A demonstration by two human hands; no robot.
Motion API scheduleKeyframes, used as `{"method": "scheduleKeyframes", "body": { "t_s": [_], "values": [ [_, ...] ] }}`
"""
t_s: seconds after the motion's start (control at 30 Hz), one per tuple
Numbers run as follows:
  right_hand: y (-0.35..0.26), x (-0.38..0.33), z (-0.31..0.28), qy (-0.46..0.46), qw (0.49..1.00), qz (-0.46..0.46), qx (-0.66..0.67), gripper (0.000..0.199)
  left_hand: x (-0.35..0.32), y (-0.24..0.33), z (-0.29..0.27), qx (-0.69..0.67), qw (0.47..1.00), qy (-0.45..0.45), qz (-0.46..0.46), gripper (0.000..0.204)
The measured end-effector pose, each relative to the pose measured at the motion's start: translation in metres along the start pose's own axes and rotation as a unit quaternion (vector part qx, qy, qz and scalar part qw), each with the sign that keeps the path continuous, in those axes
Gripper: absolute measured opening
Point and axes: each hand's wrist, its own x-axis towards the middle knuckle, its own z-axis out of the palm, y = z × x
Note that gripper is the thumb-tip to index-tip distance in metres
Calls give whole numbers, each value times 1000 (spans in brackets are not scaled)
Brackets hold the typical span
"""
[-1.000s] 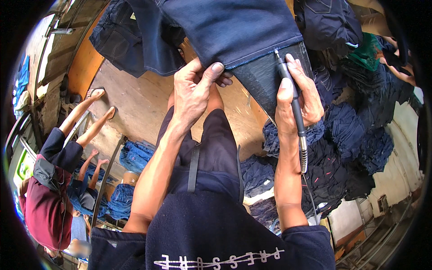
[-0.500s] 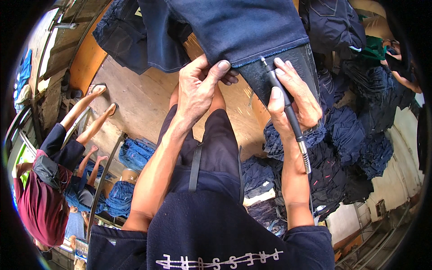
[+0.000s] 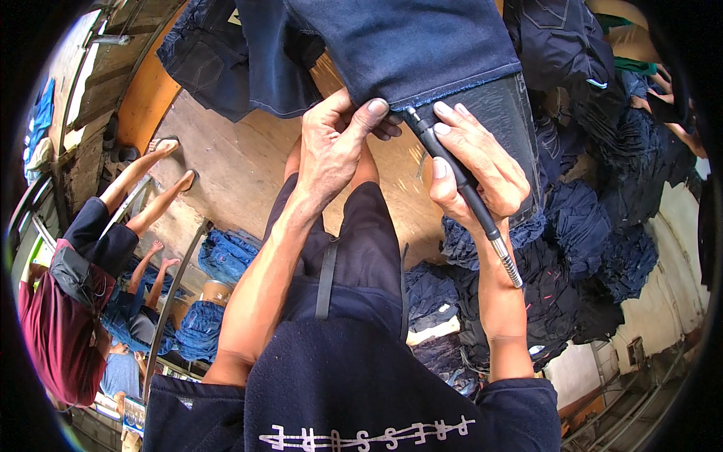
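Observation:
Dark blue denim shorts lie over a black board, with a frayed, lighter blue hem along the lower edge of the leg. My left hand pinches the left end of that hem between thumb and fingers. In my right hand is a slim black rotary tool, with a silver spring collar at its back end. Its metal tip touches or nearly touches the hem a little right of my left thumb. My right fingertips rest on or close above the board.
Another pair of dark shorts hangs at the upper left, and more dark garments lie at the upper right. Heaps of denim fill the right side. A person in a maroon top sits at left; another person's hands show far right.
My right hand has brought the tool's tip leftward and slightly down along the hem, closer to my left thumb. My left hand keeps its pinch in nearly the same place.

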Motion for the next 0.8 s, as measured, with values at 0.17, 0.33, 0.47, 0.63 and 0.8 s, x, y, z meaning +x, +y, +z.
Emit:
{"method": "scheduleKeyframes", "body": {
  "t_s": [0.17,0.33,0.47,0.63,0.8],
  "values": [
    [2,-8,-1,23,1000,-1,-14,25,-2,-3,-6,-20,1000,-6,-7,26],
    [7,-12,-14,212,946,221,-104,32,-11,4,-32,19,999,-23,-34,33],
    [-15,-19,-31,352,902,250,-5,53,-34,44,-92,130,988,13,-82,38],
    [-56,-5,-49,268,941,206,-22,31,14,92,-150,191,973,109,-69,57],
    [1,52,-16,267,934,229,-63,50,113,104,-127,79,987,91,-102,89]
  ]
}}
